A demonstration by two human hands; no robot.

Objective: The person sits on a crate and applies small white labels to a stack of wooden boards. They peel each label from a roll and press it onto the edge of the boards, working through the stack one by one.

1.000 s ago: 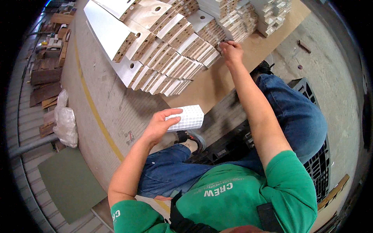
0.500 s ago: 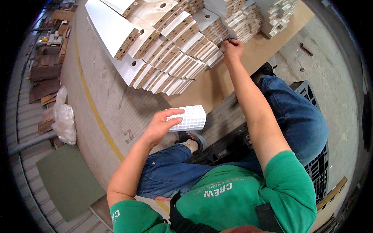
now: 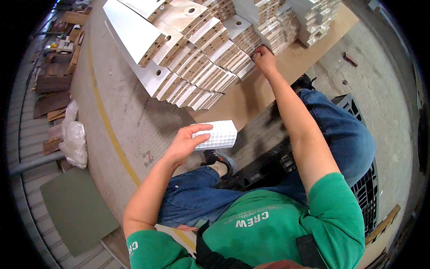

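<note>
My left hand point(image 3: 184, 142) is closed on a curved stack of white sheets of round stickers point(image 3: 222, 134), thumb and fingers gripping its left end. My right arm reaches forward to the stacked white-faced chipboard panels point(image 3: 197, 67). There my right hand point(image 3: 265, 61) is pinched against the near side of the pile; whatever its fingertips may hold is too small to make out. The panels lie in stepped layers, with brown edges full of small drilled holes and larger round holes in some white faces.
Brown cardboard point(image 3: 244, 96) lies under the panels. Black plastic pallets point(image 3: 358, 112) are beside and beneath my legs. A yellow line point(image 3: 105, 114) runs along the concrete floor at left, near a plastic-wrapped bundle point(image 3: 74, 141) and a green board point(image 3: 76, 210).
My right hand has shifted slightly left and down along the panel edges, its fingers still pinched. The left hand keeps the sticker sheets in nearly the same place.
</note>
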